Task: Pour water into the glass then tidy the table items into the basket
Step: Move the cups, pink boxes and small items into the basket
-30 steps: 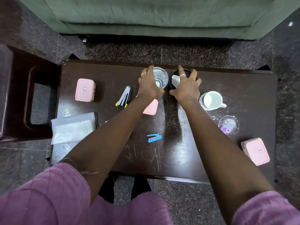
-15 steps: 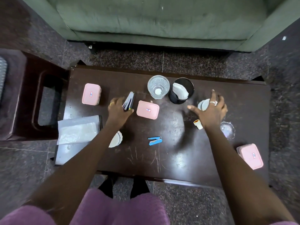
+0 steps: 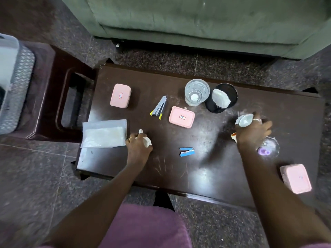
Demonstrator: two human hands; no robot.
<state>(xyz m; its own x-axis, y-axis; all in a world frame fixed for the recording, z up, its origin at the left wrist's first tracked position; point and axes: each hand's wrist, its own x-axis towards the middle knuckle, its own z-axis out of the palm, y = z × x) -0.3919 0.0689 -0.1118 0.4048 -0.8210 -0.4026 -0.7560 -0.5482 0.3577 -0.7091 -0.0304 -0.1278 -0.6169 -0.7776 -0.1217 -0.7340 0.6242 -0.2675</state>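
Observation:
A clear glass [image 3: 197, 92] with water in it stands at the back of the dark table [image 3: 206, 172], next to a black cup [image 3: 222, 97] with white paper inside. My left hand [image 3: 138, 147] is closed on a small white object [image 3: 145, 140] beside a clear plastic pouch [image 3: 103, 133]. My right hand [image 3: 253, 130] grips a white mug [image 3: 243, 120], which is tilted. Three pink boxes lie on the table: back left [image 3: 120, 95], middle [image 3: 181, 116] and front right [image 3: 295, 178]. A white lattice basket [image 3: 17, 83] stands at the far left, off the table.
A grey stapler [image 3: 159, 108] and a small blue stapler [image 3: 186, 151] lie mid-table. A clear bottle with a purple cap [image 3: 267, 148] lies by my right wrist, and a small cream piece [image 3: 233, 136] sits beside it. A dark stool [image 3: 59, 97] holds the basket. A green sofa [image 3: 206, 20] lies beyond the table.
My left hand drew back from the grey stapler to the near left and closed on the small white object. My right hand closed on the white mug and tipped it.

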